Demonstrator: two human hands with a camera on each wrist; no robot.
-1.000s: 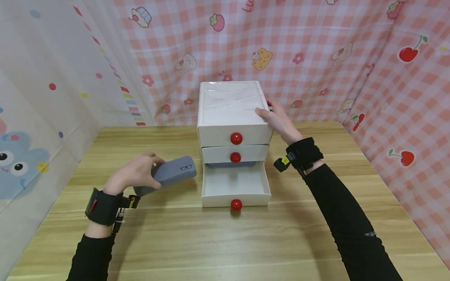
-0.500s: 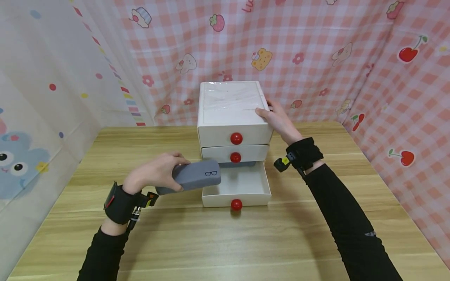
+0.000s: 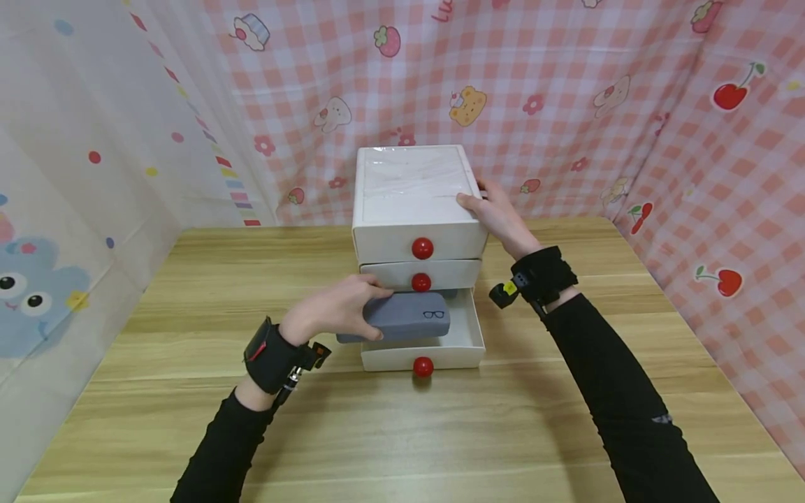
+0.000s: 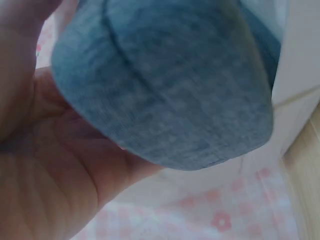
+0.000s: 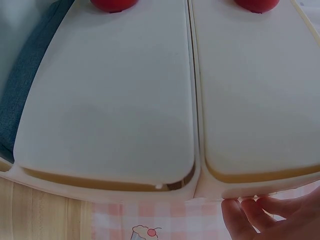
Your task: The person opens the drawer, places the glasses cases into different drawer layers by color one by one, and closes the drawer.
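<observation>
A grey-blue glasses case [image 3: 405,318] with a small glasses drawing is gripped between the thumb and fingers of my left hand [image 3: 336,307]. The case hangs over the pulled-out bottom drawer [image 3: 462,335], its left end reaching past the drawer's side. In the left wrist view, the case's end [image 4: 170,90] fills much of the frame. My right hand [image 3: 503,216] holds the upper right edge of the white drawer cabinet [image 3: 415,185], thumb on top and fingers at the side. In the right wrist view, its fingers [image 5: 240,220] touch the cabinet's side.
Another blue-grey fabric item [image 5: 30,80] lies at the back of the bottom drawer, mostly hidden. The top drawer [image 3: 383,244] is pushed in; the middle one [image 3: 383,277] also looks pushed in. Red knobs [image 3: 423,367] stick out in front. A checked curtain [image 3: 402,77] hangs behind the wooden table [image 3: 402,440].
My left hand has carried the glasses case rightward from beside the cabinet to over the bottom drawer, and the case has turned nearly level sideways. The right hand has stayed on the cabinet.
</observation>
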